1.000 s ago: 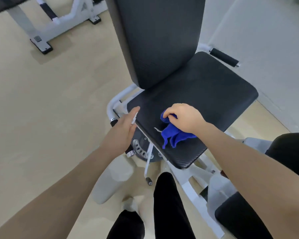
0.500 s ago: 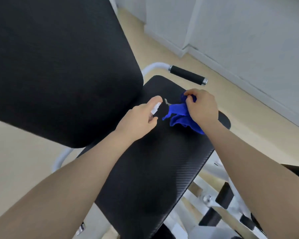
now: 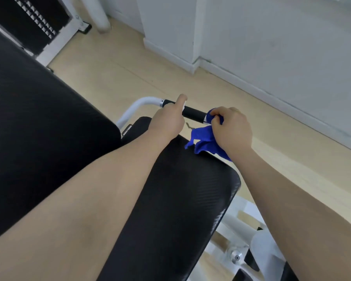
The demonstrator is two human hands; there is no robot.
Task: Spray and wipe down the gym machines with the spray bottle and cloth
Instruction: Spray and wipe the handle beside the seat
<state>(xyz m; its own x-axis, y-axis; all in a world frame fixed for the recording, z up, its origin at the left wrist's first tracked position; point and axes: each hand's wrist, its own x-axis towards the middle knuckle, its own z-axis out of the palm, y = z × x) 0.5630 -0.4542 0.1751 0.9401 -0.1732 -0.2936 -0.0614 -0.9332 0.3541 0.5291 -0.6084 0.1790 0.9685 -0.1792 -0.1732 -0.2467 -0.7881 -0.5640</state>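
Note:
The black seat pad point(image 3: 180, 199) of a white-framed gym machine lies under both my forearms, with its black backrest point(image 3: 39, 118) at the left. Behind the seat a black handle grip point(image 3: 194, 114) sticks out from a white tube point(image 3: 138, 104). My right hand point(image 3: 233, 128) grips a blue cloth point(image 3: 203, 138) and holds it against the grip's right end. My left hand point(image 3: 168, 120) is curled over the grip's left end, round a small white thing that is almost wholly hidden, thumb up. It looks like the spray bottle.
A white wall and skirting board point(image 3: 272, 94) run close behind the machine. Another machine's black and white frame point(image 3: 34, 23) stands at the top left. White frame parts and a chrome knob point(image 3: 236, 256) sit under the seat at the lower right. Pale wooden floor point(image 3: 130, 74) surrounds everything.
Both hands moved from the seat pad's surface back to the side handle. The cloth went from the seat onto the end of the black grip. My view swung toward the wall.

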